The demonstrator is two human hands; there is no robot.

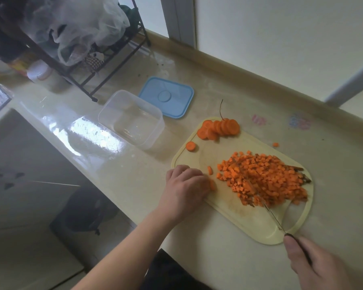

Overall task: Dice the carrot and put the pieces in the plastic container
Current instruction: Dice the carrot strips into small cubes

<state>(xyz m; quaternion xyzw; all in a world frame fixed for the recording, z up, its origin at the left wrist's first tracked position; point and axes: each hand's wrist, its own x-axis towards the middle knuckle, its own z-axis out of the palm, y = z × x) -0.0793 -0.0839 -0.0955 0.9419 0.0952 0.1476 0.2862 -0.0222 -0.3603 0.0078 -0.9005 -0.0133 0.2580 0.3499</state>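
Observation:
A heap of diced carrot [264,178] covers the right half of the pale yellow cutting board [228,208]. Round carrot slices [219,128] are stacked at the board's far corner, and one slice [190,146] lies apart. My left hand [186,188] rests curled on the board's near left edge, its fingers over carrot strips [212,184]. My right hand [316,262] grips the dark handle of a knife [274,218], whose blade lies against the near side of the heap. The clear plastic container [132,120] stands uncovered on the counter, left of the board.
A blue lid [167,97] lies behind the container. A dark wire rack [88,59] with plastic bags and jars stands at the back left. One carrot cube [275,144] sits on the counter beyond the board. The counter edge drops off at the left.

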